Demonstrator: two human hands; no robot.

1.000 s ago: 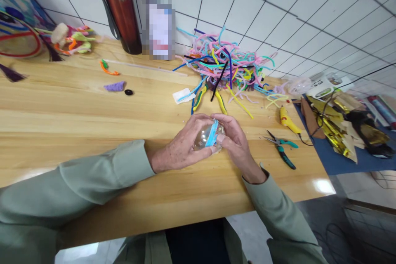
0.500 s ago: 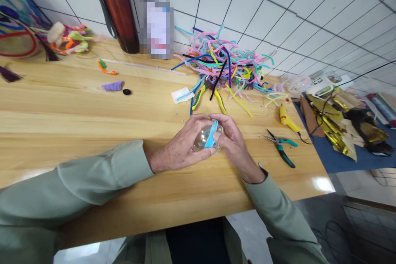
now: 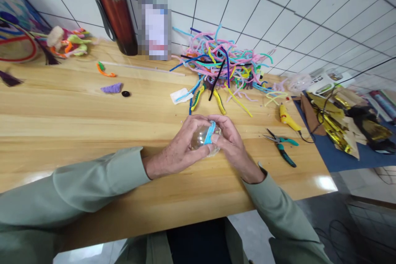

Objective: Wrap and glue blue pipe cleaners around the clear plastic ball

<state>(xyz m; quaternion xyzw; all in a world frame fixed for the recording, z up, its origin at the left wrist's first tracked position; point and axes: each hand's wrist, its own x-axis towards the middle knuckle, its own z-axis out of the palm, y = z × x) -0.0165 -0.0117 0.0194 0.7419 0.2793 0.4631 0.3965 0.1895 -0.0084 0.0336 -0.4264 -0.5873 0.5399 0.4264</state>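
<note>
Between my two hands is a clear plastic ball (image 3: 199,137) with a light blue fuzzy band (image 3: 210,133), likely pipe cleaner, around its middle. My left hand (image 3: 182,144) wraps the ball's left side, its thumb reaching along the near side. My right hand (image 3: 230,138) curls round the right side, with its thumb pressed near the blue band. The fingers of both hands meet over the far side and hide part of the ball. Just beyond lie yellow-green handled pliers (image 3: 219,102), partly under a heap of coloured pipe cleaners (image 3: 224,55).
Needle-nose pliers (image 3: 283,146) and a yellow glue gun (image 3: 288,119) lie to the right. Farther left are a purple cone (image 3: 111,88), a black ring (image 3: 126,93) and an orange curved piece (image 3: 105,71). A red flask (image 3: 113,12) stands by the tiled wall. Gold foil (image 3: 334,128) lies far right.
Both hands stay around the ball. The ball and its blue band have turned slightly, and my left thumb has shifted a little up towards the band.
</note>
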